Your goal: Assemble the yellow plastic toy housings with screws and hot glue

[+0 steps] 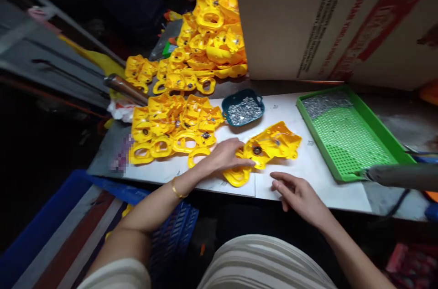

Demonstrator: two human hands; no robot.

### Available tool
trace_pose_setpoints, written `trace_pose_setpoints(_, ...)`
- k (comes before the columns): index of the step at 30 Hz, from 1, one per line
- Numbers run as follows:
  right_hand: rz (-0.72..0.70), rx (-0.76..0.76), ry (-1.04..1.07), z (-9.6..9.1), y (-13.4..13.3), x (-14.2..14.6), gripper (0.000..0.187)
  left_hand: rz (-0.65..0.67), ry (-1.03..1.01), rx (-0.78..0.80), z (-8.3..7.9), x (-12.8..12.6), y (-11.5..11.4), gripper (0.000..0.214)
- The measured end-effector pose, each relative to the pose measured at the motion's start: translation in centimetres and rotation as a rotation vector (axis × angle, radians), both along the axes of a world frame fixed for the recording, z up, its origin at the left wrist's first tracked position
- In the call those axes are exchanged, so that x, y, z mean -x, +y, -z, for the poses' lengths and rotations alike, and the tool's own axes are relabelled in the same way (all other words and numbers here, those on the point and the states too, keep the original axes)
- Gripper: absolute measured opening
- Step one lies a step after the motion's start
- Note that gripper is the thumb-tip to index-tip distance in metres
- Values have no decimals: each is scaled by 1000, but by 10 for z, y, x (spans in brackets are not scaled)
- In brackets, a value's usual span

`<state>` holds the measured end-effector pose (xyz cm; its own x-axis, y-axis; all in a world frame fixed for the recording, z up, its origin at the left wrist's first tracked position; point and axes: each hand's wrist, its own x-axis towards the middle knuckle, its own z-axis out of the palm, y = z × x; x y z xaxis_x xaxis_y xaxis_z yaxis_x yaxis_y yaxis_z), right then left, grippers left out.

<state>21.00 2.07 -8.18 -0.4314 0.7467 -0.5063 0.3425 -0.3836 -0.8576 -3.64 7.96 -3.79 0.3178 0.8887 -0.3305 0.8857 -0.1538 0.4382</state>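
A yellow plastic housing [273, 144] with a round metal insert lies on the white table [318, 175] in front of me. My left hand [227, 154] rests on its left end, fingers curled over the handle loop, holding it down. My right hand [296, 191] lies just below and to the right of the part, fingers loosely stretched on the table and holding nothing. A small dark blue dish [242, 109] full of silver screws sits just behind the housing.
Several yellow housings [171, 129] lie spread at the left, with a taller heap [208, 38] behind. A green perforated tray [345, 136] with screws stands at the right, beside a grey power tool [400, 175]. A large cardboard box [328, 20] fills the back right; blue crates [51, 229] stand lower left.
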Motion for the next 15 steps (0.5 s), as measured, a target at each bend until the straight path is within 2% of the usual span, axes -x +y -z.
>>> trace_pose_setpoints(3, 29, -6, 24, 10, -9, 17, 62, -190, -312, 236, 7, -22, -15, 52)
trace_pose_setpoints(7, 98, -53, 51, 14, -17, 25, 62, -396, -644, 345, 18, -38, -35, 56)
trace_pose_setpoints(10, 111, -36, 89, 11, -26, 25, 57, -412, -730, 353, 18, -40, -47, 57)
trace_pose_setpoints(15, 122, -25, 127, 2, -37, 30, 52, -410, -821, 307, 9, -43, -60, 57)
